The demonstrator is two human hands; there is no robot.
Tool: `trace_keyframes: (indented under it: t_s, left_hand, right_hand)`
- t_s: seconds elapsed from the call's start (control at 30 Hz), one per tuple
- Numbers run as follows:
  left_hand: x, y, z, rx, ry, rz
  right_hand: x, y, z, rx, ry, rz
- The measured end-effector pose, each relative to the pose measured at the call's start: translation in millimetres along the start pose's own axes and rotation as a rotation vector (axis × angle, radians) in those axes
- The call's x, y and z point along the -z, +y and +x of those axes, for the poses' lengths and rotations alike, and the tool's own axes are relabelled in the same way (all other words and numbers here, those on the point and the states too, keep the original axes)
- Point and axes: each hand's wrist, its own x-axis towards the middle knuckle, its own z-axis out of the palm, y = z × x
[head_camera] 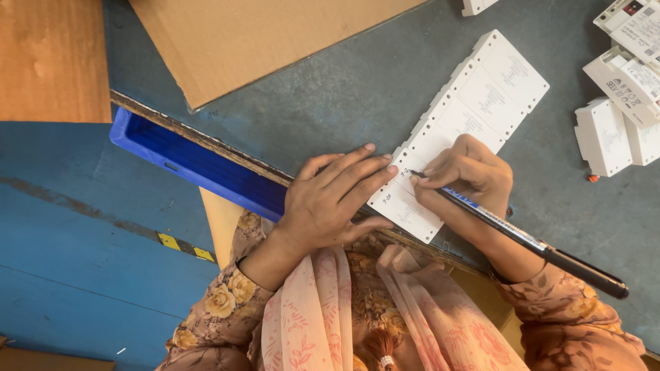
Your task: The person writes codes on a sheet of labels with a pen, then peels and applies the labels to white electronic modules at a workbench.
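Note:
A row of several white box-shaped devices (474, 110) lies diagonally on the grey table (357, 89), labels facing up. My left hand (330, 199) rests flat on the table edge, its fingertips pressing the side of the nearest device. My right hand (467, 175) holds a long black pen (529, 240) with its tip on the label of a near device in the row. Handwritten marks show on the two nearest labels.
More white devices (622, 103) lie in a loose group at the right edge of the table. A cardboard sheet (247, 41) lies at the top. A blue plastic bin (199, 165) sits below the table edge, over a blue floor (82, 275).

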Motion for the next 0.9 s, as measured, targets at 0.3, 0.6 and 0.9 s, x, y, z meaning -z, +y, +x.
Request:
trace_keyframes:
  t_s: [0.3,0.6,0.9]
  left_hand:
    - [0.9,-0.1,-0.2,-0.004,0.003,0.008]
    - [1.7,0.9,1.2,0.01,-0.025,0.008]
    - [8.7,9.6,27.1,0.044,-0.225,-0.055]
  right_hand:
    - [-1.1,-2.6,2.0,-0.015,0.005,-0.036]
    - [-0.2,2.9,-0.2,-0.009,0.01,0.057]
    - [24.4,13.6,21.5,0.043,0.027,0.034]
